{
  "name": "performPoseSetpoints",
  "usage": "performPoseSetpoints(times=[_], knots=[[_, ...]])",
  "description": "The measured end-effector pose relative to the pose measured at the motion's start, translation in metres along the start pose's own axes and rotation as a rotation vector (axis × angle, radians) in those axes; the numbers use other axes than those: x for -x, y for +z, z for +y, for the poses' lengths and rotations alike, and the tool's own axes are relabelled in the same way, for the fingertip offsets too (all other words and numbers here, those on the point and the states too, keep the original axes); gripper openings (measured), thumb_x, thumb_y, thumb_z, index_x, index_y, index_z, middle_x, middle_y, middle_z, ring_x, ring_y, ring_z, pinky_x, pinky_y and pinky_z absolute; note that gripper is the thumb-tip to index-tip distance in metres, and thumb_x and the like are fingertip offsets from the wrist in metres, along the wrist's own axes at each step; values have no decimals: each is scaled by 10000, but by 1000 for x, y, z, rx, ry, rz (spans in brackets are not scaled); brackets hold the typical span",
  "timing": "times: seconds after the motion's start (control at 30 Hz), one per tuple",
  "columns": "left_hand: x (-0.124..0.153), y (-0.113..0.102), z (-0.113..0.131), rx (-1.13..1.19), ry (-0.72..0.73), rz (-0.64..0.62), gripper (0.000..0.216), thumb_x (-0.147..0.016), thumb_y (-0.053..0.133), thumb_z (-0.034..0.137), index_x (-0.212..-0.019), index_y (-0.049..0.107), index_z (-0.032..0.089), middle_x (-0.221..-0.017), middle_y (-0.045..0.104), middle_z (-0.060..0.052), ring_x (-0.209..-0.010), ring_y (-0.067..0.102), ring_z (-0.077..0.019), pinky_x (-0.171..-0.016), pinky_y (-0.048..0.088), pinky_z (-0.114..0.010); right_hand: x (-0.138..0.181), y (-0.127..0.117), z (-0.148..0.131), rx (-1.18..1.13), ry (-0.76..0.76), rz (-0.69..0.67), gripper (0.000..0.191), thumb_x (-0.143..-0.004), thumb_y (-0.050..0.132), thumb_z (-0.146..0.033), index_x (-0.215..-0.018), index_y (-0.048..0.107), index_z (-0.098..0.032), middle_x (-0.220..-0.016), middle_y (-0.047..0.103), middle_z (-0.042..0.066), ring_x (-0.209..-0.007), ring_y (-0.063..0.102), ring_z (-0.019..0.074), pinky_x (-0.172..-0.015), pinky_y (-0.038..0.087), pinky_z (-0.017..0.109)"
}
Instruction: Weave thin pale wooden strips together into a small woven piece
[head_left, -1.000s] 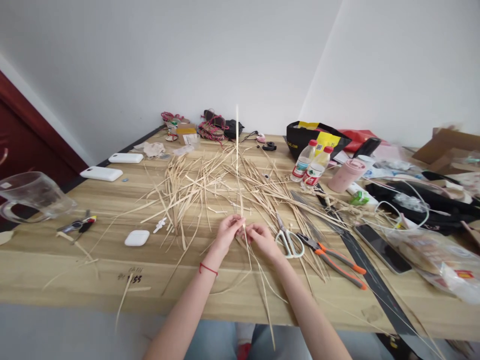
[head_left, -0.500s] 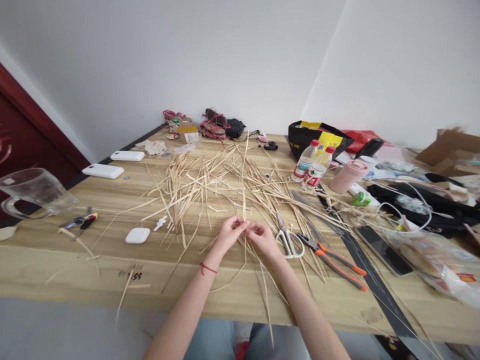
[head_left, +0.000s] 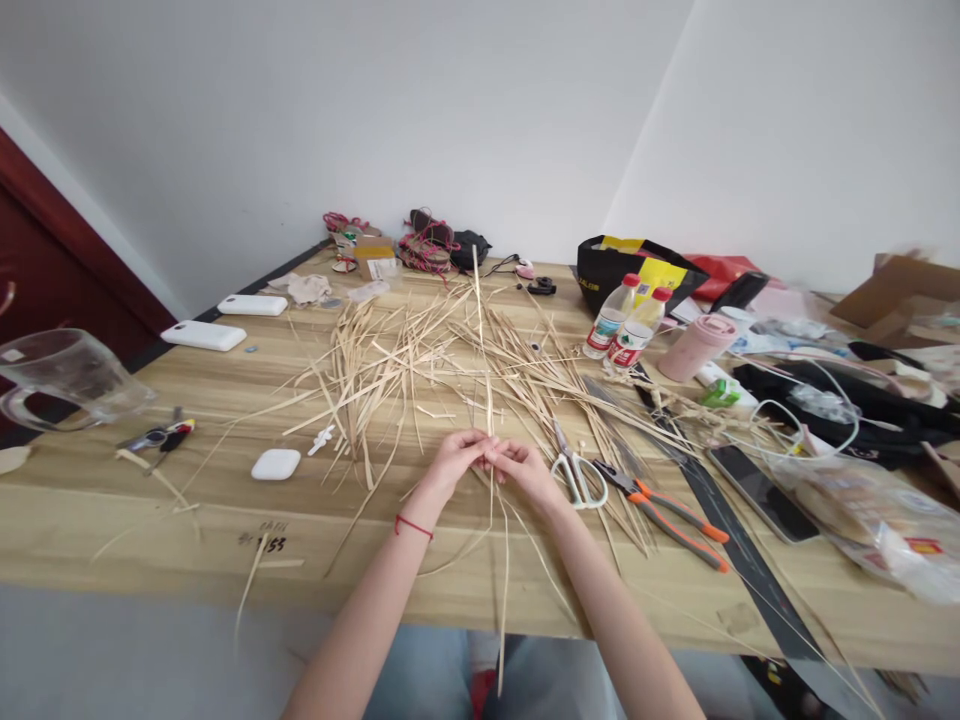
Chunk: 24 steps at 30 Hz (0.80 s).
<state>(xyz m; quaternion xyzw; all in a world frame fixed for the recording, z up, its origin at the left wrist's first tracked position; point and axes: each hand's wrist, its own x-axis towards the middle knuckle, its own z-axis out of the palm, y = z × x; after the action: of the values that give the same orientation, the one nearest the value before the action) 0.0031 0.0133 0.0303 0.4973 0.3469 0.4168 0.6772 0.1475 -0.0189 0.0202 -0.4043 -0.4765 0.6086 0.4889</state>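
Observation:
My left hand [head_left: 459, 460] and my right hand [head_left: 525, 470] meet over the middle of the table, fingertips pinched together on pale straw strips [head_left: 484, 350]. One end of the strips stands up away from me, and thin strands [head_left: 504, 590] trail below my hands toward the table's front edge. The exact spot where the strips are gripped is hidden by my fingers. Beyond my hands lies a loose heap of dry straw strips [head_left: 375, 370]. Scissors with pale handles [head_left: 579, 480] lie just right of my right hand, beside pliers with orange handles [head_left: 667, 510].
Two water bottles [head_left: 628, 325], a pink cup [head_left: 697, 347] and a black and yellow bag [head_left: 637, 270] stand at the back right. A phone [head_left: 763, 493] lies at right. On the left are a clear jug [head_left: 71, 375], a white case [head_left: 275, 464] and two white power banks [head_left: 203, 335].
The upright strip's top end has swung a little left, and a trailing strand below has shifted left. Both hands stay pinched at nearly the same place.

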Motion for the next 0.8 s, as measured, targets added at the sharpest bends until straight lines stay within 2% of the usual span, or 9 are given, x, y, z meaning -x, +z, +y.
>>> performPoseSetpoints(times=[0.2,0.4,0.6,0.8], knots=[[1,-1,-1,56,-57,-123,294,-705,700,410,-664,638,126,-572,540,-2,-556,501,-109,-549,393,-230,1,-5,-1,-30,8,-33,278,-679,746,-436,-683,650,-175,-647,646,18,-521,490,100,-549,405,248],[0,-3,-1,76,-86,-92,273,-681,729,376,-656,641,118,-588,554,-3,-551,477,-91,-551,388,-220,4,-3,-8,22,-40,-27,279,-724,694,-463,-711,672,-186,-611,624,9,-530,495,113,-564,392,254],[-2,-7,-1,60,-86,-103,235,-706,705,344,-775,681,120,-692,622,-42,-619,536,-119,-591,409,-239,2,-3,-2,69,-91,30,285,-776,632,-462,-702,670,-189,-590,590,-2,-531,486,115,-578,378,258],[-3,-3,-2,12,-36,-31,241,-669,718,355,-718,654,127,-619,586,-9,-562,501,-102,-539,374,-225,1,-4,2,108,-111,64,296,-764,627,-458,-665,663,-182,-580,599,2,-519,474,114,-566,381,256]])
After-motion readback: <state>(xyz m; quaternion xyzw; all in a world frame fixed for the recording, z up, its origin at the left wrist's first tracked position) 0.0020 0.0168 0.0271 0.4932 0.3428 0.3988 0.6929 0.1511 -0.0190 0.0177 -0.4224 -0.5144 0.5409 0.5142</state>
